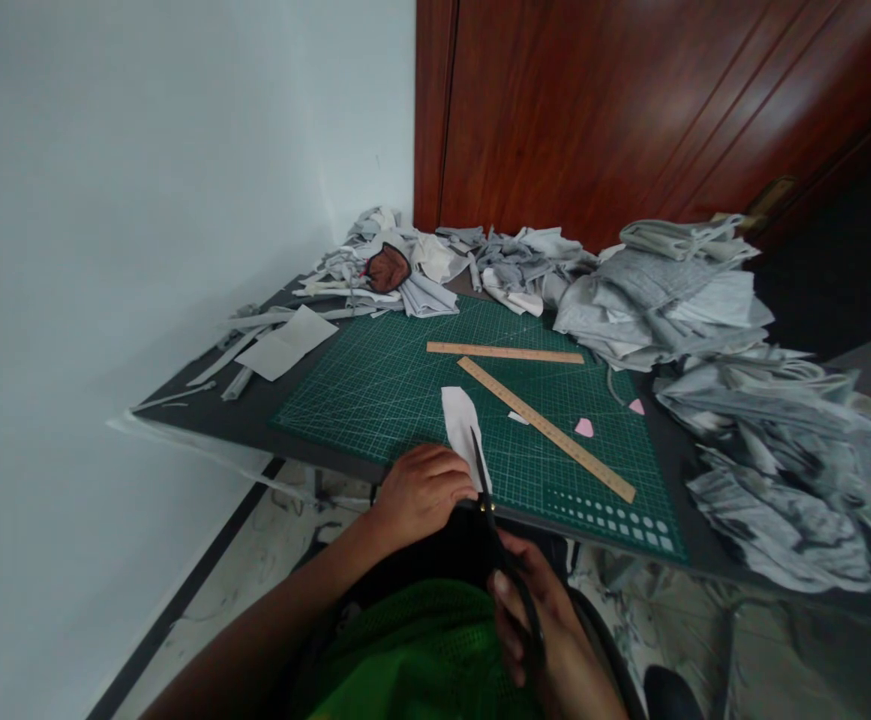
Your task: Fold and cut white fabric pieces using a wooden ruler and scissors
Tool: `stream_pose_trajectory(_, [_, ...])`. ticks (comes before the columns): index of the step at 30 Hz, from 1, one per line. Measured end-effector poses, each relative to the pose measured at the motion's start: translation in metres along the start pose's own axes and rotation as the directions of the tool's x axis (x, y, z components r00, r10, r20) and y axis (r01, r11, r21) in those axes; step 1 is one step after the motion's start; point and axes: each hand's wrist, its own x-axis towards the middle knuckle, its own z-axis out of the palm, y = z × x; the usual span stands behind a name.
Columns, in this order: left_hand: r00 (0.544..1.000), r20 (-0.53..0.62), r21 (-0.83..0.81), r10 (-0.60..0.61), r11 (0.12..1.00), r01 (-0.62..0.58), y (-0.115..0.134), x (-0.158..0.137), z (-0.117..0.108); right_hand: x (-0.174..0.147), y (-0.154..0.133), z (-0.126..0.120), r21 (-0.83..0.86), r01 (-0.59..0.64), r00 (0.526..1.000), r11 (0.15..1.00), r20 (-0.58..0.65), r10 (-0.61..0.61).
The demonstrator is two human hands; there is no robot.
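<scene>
A narrow white piece of fabric or paper with a curved edge rises over the near edge of the table. My left hand pinches its lower end between thumb and fingers. In my right hand are black-handled scissors, its fingers wrapped around the handles. The scissor blades point away from me and lie along the right side of the white piece. I cannot tell whether the blades are cutting into it.
A green cutting mat carries two wooden rulers and small pink pieces. Grey fabric piles stand at the right and back. A white sheet and strips lie left. Behind are a wall and a wooden door.
</scene>
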Motion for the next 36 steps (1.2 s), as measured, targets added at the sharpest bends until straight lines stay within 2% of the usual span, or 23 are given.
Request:
stream_pose_trajectory(14, [1.0,0.018,0.014,0.005,1.0,-0.006,-0.0008,-0.0012,0.0008,-0.0001,0.0013,-0.0001,-0.039,-0.027,0.997,0.999,0.067,0.03])
stream_pose_trajectory(23, [1.0,-0.001,0.012,0.007,1.0,-0.007,0.0013,-0.0004,-0.0007,-0.0045,-0.0018,0.0071,-0.047,-0.001,0.999,0.999,0.04,0.003])
stream_pose_trajectory(36, [1.0,0.003,0.013,0.012,1.0,-0.012,0.0018,-0.0003,-0.0011,-0.0007,0.0036,-0.0018,-0.096,-0.019,0.993,0.995,0.114,0.03])
